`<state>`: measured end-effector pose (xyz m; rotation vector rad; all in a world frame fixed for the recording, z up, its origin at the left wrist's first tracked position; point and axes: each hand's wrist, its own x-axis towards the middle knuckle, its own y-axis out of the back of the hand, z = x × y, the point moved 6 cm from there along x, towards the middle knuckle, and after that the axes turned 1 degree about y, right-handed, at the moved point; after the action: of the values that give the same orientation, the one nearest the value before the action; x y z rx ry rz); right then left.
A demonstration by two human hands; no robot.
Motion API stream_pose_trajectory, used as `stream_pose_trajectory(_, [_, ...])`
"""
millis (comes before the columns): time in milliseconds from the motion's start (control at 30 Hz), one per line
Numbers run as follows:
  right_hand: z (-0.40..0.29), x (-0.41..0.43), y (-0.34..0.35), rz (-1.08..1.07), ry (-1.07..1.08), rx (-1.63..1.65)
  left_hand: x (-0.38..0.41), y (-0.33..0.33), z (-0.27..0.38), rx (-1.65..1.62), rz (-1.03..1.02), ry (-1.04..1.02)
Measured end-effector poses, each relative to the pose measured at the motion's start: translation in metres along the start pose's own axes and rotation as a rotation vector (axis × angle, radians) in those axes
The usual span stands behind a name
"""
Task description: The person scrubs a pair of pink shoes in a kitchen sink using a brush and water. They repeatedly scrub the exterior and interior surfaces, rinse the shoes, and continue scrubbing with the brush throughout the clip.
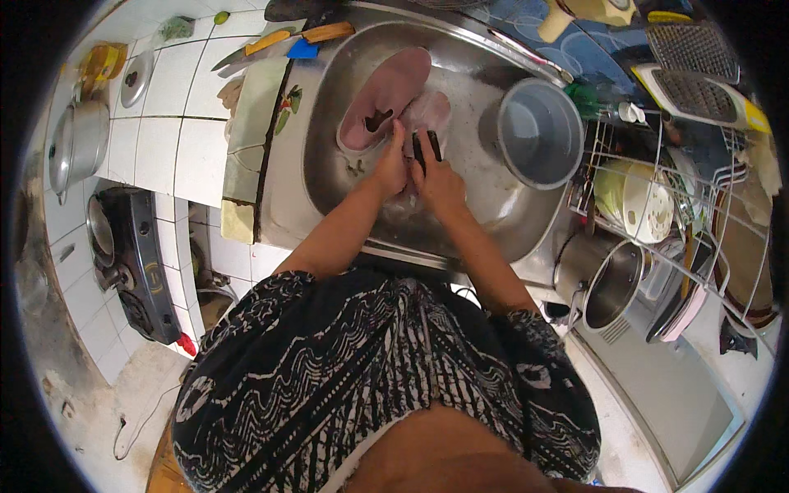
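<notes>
My left hand (391, 159) grips the near end of a pale pink, wet-looking shoe or slipper (429, 110) inside the stainless steel sink (481, 212). In my right hand (442, 188) is a black-handled tool (429, 149), probably a brush, held against that shoe. Its working end is hidden by my fingers and the shoe. A second, darker pink shoe or slipper (388, 89) lies to the left in the basin, with a dark jagged opening near its lower end. Small green scraps (355, 167) lie on the sink floor beside it.
A grey plastic pail (570, 132) holding clear liquid stands in the sink's right side. Knives (268, 42) lie on the left ledge near a blue piece (303, 49). To the right are a wire dish rack (662, 157) and a steel pot (570, 265). A gas stove (148, 271) sits left.
</notes>
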<state>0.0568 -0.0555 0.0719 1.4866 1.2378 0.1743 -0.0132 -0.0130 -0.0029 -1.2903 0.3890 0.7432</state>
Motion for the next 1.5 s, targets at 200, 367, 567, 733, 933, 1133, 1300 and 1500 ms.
stream_pose_trajectory(200, [0.030,0.092,0.039,0.239,-0.117,-0.075,-0.007,-0.018,0.001,0.160,0.029,-0.011])
stream_pose_trajectory(367, [0.008,0.014,0.004,0.113,-0.002,-0.047,-0.010,-0.007,0.005,0.078,-0.034,0.023])
stream_pose_trajectory(567, [0.037,0.086,0.036,0.214,-0.148,-0.033,-0.001,-0.019,0.003,0.138,-0.021,-0.056])
stream_pose_trajectory(733, [0.026,0.030,0.015,0.084,-0.136,0.062,-0.003,-0.005,0.003,0.055,0.064,0.017])
stream_pose_trajectory(933, [0.044,0.073,0.028,0.156,-0.185,-0.022,0.001,-0.006,-0.003,0.197,0.036,-0.022])
stream_pose_trajectory(1133, [0.028,0.033,0.021,0.048,-0.113,0.006,-0.027,-0.026,0.020,0.244,0.122,0.004])
stream_pose_trajectory(1300, [0.016,0.028,0.014,0.094,-0.105,-0.003,-0.004,-0.002,-0.002,0.156,0.025,0.015])
stream_pose_trajectory(1500, [0.012,0.052,0.025,0.122,-0.066,0.001,-0.003,0.001,0.000,0.118,0.065,0.023])
